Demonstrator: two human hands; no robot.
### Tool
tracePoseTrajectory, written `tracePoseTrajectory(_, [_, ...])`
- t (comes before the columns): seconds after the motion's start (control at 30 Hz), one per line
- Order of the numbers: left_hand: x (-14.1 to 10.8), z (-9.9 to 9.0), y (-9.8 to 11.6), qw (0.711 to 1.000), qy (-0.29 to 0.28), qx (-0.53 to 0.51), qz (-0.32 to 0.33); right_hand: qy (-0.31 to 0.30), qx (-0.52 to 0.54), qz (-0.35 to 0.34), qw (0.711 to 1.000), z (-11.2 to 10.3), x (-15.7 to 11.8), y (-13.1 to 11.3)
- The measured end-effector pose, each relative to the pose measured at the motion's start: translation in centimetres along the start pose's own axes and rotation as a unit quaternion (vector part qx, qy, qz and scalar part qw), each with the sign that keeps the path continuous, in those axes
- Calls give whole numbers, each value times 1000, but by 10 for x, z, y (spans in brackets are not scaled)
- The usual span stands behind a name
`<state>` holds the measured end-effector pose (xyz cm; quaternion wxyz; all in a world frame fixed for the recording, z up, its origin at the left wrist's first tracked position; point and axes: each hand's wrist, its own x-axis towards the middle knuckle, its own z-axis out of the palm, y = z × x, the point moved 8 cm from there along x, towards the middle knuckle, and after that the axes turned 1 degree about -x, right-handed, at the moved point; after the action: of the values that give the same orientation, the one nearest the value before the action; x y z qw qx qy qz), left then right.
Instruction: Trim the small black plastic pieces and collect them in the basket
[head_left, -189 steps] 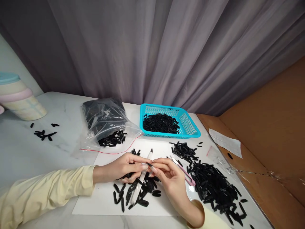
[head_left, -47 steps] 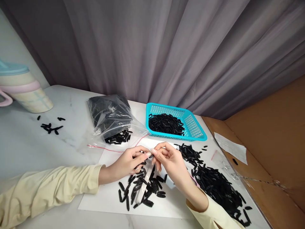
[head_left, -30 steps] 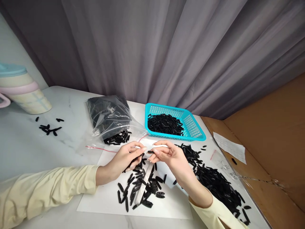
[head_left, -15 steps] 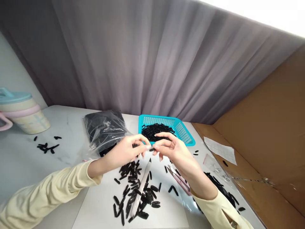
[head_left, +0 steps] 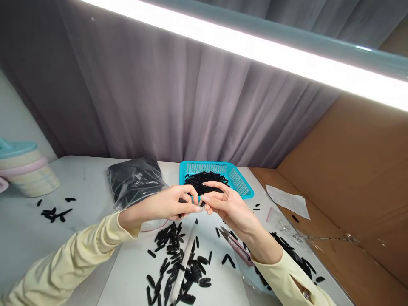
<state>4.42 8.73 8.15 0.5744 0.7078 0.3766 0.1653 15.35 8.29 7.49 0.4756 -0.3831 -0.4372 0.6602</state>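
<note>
My left hand (head_left: 178,200) and my right hand (head_left: 225,204) meet fingertip to fingertip over the white work sheet. Between them is a small black oblong piece (head_left: 202,204), mostly hidden by the fingers. My left thumb and forefinger are pinched on it, and my right thumb and finger grip its other side. Another dark piece seems tucked under my left fingers. Below lies a loose pile of similar black pieces (head_left: 172,236), with a white pen-like stick (head_left: 186,263) with a dark tip across it. Pink-handled thread snips (head_left: 237,246) lie by my right wrist.
Behind my hands stands a turquoise basket (head_left: 244,180) of black pieces. A clear bag of black material (head_left: 135,176) sits to its left. More black pieces (head_left: 293,255) lie at right, near a paper slip (head_left: 288,202). A pastel cup (head_left: 30,170) stands far left; a bright lamp (head_left: 239,44) hangs above.
The view has tilted upward, bringing the lamp into sight. Both hands stay together at the small piece, and the fingers have shifted slightly on it.
</note>
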Motion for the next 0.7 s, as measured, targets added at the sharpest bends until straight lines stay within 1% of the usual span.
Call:
tracePoseTrajectory(0.07, [0,3,1,1000,7,8,11,-4,36,35,999,3,-2,7])
tracePoseTrajectory(0.13, [-2,2,4,997,52,36,38,-3,54,60,997,5,-5,13])
tracePoseTrajectory(0.23, [-8,-1,9,986,121,82,73,-3,57,63,996,7,-7,17])
tracePoseTrajectory(0.37, [-18,-3,15,977,161,111,82,-15,44,57,997,11,-8,16])
tracePoseTrajectory(0.43, [-21,-3,18,974,168,126,83,-7,39,47,998,10,-8,13])
tracePoseTrajectory(0.5, [-23,-2,20,974,161,132,88,-5,33,31,999,9,-8,10])
tracePoseTrajectory(0.63, [-26,4,22,978,131,120,108,-35,29,23,999,13,-8,8])
tracePoseTrajectory(0.7, [-28,4,24,974,143,119,129,-43,34,33,998,14,-9,7])
